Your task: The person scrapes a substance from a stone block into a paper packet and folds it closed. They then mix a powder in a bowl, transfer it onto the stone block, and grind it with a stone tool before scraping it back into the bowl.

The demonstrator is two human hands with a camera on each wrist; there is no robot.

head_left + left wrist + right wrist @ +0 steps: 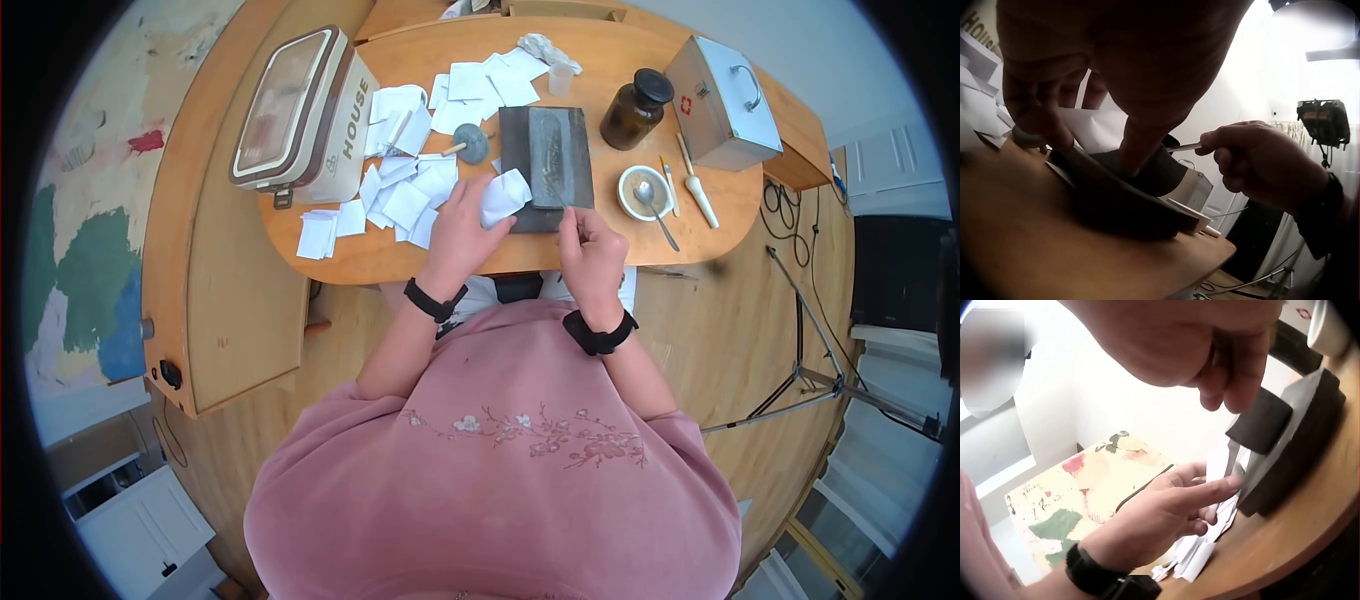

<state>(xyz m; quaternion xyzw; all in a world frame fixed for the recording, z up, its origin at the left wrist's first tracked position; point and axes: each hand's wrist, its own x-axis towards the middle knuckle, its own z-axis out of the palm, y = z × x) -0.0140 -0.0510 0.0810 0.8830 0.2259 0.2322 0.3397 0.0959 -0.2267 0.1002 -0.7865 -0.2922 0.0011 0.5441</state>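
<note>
Both hands work at the near edge of the dark block (pixel 545 165). My left hand (pixel 460 235) holds a folded white paper square (pixel 503 196) against the block's near left corner, fingers curled round it. My right hand (pixel 592 255) pinches a thin metal spatula (pixel 553 188) between thumb and fingertips.

From the head view I see the spatula's long axis running up and to the left from the right hand, its tip over the block beside the paper. The left wrist view adds what the head view flattens: the blade (pixel 1185 147) lies nearly level and points toward the left fingers, which press down on the block (pixel 1129 200). The right wrist view shows the blade (pixel 1231 456) hanging steeply downward, close to the left fingertips (pixel 1222 484); whether it touches the paper there I cannot tell.

Farther out on the table (pixel 400 260) I count one brown jar (pixel 635 108), one white dish (pixel 643 192) with one spoon (pixel 655 210) in it, one metal first-aid box (pixel 722 100), one small clear cup (pixel 561 78), one zipped case (pixel 300 115), and many loose white paper squares (pixel 410 200), too overlapped to count.
</note>
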